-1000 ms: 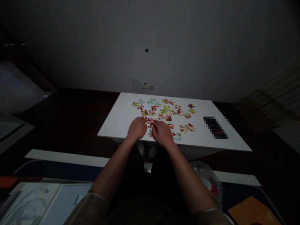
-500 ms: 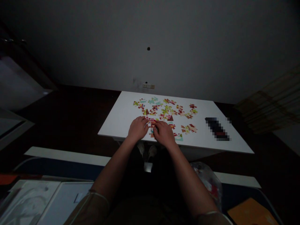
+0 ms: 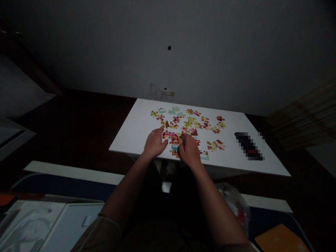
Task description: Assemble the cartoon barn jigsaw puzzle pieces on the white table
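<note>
A partly joined jigsaw section [image 3: 174, 145] lies near the front edge of the white table, showing a red strip at the top and a small figure below. Along its left side rests my left hand [image 3: 154, 142], fingers stretched forward and thumb apart, touching the edge. My right hand [image 3: 189, 149] is at the section's right side, fingers bent, with index and thumb apart at its edge. Some of its fingers are hidden beneath the hand. Just beyond lie loose jigsaw pieces [image 3: 191, 122]; a pale green piece [image 3: 204, 156] sits right of my right hand.
The white table [image 3: 128, 131] ends close in front of my legs. A dark, pixelated object [image 3: 248, 146] lies on its right part. More pieces [image 3: 216, 145] are scattered right of my hands. A wall with a socket [image 3: 168, 93] stands behind; a clear plastic bag [image 3: 233, 203] is beside me.
My right hand has moved right, off the middle of the joined section, uncovering the figure printed there. My left hand stays at the left edge. The view has shifted slightly.
</note>
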### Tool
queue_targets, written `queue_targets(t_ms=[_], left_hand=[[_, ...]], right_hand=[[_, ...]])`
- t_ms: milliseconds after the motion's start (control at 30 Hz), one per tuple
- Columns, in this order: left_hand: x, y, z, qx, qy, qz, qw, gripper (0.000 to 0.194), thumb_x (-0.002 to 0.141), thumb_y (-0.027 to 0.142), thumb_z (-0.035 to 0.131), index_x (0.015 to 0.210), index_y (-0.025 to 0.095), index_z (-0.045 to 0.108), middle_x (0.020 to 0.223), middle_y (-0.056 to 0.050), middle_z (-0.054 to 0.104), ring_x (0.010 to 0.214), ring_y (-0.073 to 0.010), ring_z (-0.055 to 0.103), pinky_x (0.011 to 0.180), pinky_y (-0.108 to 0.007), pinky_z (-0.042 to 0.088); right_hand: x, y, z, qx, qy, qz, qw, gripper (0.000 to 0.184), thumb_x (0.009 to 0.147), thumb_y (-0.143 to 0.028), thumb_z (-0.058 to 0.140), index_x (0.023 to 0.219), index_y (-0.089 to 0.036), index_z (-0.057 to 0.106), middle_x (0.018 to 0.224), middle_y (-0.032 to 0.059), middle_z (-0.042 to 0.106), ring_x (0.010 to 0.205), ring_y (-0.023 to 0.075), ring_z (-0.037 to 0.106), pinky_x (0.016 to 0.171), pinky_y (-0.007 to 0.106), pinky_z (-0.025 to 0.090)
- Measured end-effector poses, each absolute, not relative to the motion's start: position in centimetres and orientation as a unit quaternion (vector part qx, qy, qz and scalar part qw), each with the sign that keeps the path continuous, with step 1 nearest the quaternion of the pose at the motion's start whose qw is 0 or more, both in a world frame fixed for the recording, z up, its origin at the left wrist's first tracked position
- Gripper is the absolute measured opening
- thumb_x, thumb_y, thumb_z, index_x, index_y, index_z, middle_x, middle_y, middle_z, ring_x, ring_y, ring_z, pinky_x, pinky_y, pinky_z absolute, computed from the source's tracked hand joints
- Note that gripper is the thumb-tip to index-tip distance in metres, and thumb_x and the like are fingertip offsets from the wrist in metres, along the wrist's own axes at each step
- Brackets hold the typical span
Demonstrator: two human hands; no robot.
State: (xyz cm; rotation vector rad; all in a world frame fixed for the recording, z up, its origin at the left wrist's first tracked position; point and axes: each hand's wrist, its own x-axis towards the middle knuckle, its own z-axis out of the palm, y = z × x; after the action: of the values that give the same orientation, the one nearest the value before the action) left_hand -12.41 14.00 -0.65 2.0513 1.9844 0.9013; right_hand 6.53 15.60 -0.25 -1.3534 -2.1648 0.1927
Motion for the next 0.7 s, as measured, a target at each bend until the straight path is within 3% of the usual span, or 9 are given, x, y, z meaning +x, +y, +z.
queue_targets(t_ms=[367, 567, 700], left_hand=[[-12.8, 15.0, -0.6, 0.685, 0.642, 0.326, 0.113, 0.065, 0.08, 0.028, 0.063, 0.14, 0.023, 0.04, 0.121, -0.005, 0.063, 0.119, -0.0261, 0.05, 0.103, -0.042, 0.039], [-12.9, 15.3, -0.7, 0.691, 0.627, 0.339, 0.125, 0.064, 0.079, 0.024, 0.063, 0.139, 0.022, 0.042, 0.117, -0.003, 0.064, 0.115, -0.0243, 0.052, 0.102, -0.04, 0.039], [-12.9, 15.3, -0.6, 0.688, 0.626, 0.34, 0.141, 0.067, 0.078, 0.02, 0.062, 0.141, 0.021, 0.039, 0.119, -0.004, 0.062, 0.114, -0.0241, 0.053, 0.103, -0.04, 0.04]], right_hand=[[6.5, 15.7, -0.1, -0.495, -0.824, 0.098, 0.258, 0.046, 0.086, -0.018, 0.038, 0.131, -0.016, 0.047, 0.127, 0.012, 0.057, 0.119, 0.0257, 0.05, 0.104, 0.043, 0.037], [6.5, 15.7, -0.2, -0.502, -0.809, 0.119, 0.281, 0.055, 0.087, -0.021, 0.039, 0.141, -0.012, 0.033, 0.131, 0.0128, 0.056, 0.121, 0.0265, 0.049, 0.105, 0.043, 0.037], [6.3, 15.8, 0.1, -0.508, -0.816, 0.109, 0.252, 0.049, 0.087, -0.021, 0.04, 0.136, -0.015, 0.043, 0.128, 0.0127, 0.057, 0.118, 0.0279, 0.051, 0.103, 0.045, 0.037]])
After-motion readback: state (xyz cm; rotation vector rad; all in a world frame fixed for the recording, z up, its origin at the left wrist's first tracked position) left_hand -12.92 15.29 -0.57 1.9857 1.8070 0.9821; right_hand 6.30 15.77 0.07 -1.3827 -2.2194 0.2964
